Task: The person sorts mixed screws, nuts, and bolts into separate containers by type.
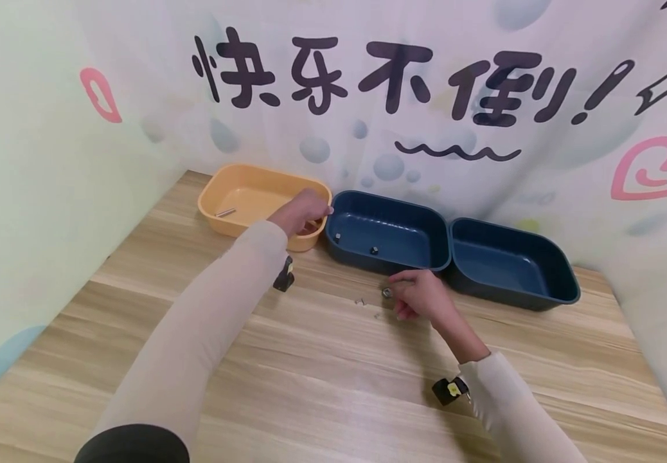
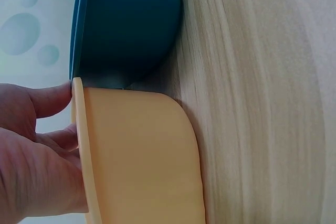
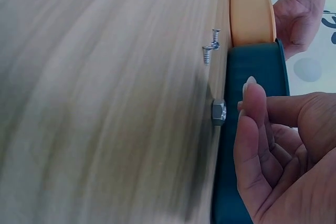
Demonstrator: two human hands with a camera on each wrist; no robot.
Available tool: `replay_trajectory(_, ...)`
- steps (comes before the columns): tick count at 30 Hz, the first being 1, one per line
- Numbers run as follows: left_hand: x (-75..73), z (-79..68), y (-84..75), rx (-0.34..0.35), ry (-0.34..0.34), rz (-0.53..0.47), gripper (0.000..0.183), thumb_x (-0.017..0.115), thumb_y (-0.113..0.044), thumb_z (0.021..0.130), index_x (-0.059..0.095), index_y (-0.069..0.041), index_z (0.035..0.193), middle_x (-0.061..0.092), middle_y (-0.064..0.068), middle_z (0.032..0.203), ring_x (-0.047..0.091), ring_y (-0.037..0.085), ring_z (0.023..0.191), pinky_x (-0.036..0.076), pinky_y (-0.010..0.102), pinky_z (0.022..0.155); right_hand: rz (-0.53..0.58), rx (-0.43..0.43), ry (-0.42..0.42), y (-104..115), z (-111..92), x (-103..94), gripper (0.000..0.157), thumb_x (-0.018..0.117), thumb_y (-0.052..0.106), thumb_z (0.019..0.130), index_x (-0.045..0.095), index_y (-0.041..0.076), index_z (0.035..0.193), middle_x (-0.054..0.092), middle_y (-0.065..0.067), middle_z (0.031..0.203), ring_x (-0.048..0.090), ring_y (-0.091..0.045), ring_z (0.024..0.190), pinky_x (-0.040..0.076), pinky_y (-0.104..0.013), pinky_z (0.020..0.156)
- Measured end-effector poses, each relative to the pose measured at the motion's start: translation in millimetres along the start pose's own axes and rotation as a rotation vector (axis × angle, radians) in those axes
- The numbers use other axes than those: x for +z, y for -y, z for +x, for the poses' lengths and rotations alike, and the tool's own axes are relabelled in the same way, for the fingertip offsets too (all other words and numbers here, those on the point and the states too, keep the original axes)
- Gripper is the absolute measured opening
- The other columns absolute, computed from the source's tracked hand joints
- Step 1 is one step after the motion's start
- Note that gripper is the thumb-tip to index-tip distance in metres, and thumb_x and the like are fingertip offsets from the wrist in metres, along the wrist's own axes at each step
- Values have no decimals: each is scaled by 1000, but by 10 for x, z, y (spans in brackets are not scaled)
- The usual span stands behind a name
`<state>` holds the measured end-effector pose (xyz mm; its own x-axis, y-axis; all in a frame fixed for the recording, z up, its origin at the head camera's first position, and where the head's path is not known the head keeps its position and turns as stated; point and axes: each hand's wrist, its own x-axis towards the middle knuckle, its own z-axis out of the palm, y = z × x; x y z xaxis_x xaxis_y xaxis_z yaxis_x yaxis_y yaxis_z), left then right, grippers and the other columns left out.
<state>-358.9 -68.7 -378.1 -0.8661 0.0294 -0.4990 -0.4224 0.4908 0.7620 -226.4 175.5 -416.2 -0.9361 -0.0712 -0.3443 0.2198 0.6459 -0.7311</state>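
- The left hand [image 1: 306,209] reaches into the right end of the yellow bin [image 1: 252,198], its thumb at the rim and its other fingers down behind the wall; whether they pinch anything, I cannot tell.
- Silver rods [image 1: 225,212] lie in that bin, left of the left hand.
- The right hand [image 1: 420,296] hangs just above the table [image 1: 310,360], fingers bent and loosely together, with nothing visible between them.
- A hex nut [image 3: 219,112] is on the table just beside the right hand's fingertips, in front of the middle blue bin [image 1: 397,225].
- Small screws [image 3: 207,54] lie near the nut, left of the right hand.
- Two small dark pieces [image 1: 374,250] rest inside the middle blue bin, between the two hands.
- Another blue bin [image 1: 513,292] stands to the right of the right hand.
- Behind both hands hangs a printed cloth [image 1: 322,128] with black lettering.
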Motion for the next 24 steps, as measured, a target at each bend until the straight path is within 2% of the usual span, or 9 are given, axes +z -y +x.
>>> replay_trajectory(6, -2, 0, -6, 3, -6, -1, 21, 54, -20, 100, 55, -3, 112, 55, 12, 108, 56, 27, 97, 52, 37, 87, 6, 16, 8, -67, 28, 31, 26, 63, 8, 90, 69, 8, 116, 61, -8, 57, 61, -16, 46, 54, -34, 49)
replay_trajectory(14, 6, 10, -2, -2, -5, -13, 20, 54, -19, 100, 55, -3, 111, 55, 12, 106, 55, 27, 95, 52, 37, 89, 21, 44, 4, -132, 56, 63, 27, 64, 7, 90, 69, 9, 116, 62, -7, 59, 61, -16, 47, 53, -33, 47)
replay_trajectory(24, 0, 18, 3, 3, -1, -10, 21, 54, -20, 100, 55, -3, 112, 55, 12, 109, 56, 27, 95, 52, 37, 88, 24, 39, 6, -112, 59, 79, 25, 67, 7, 89, 69, 9, 114, 62, -7, 59, 61, -16, 47, 54, -34, 47)
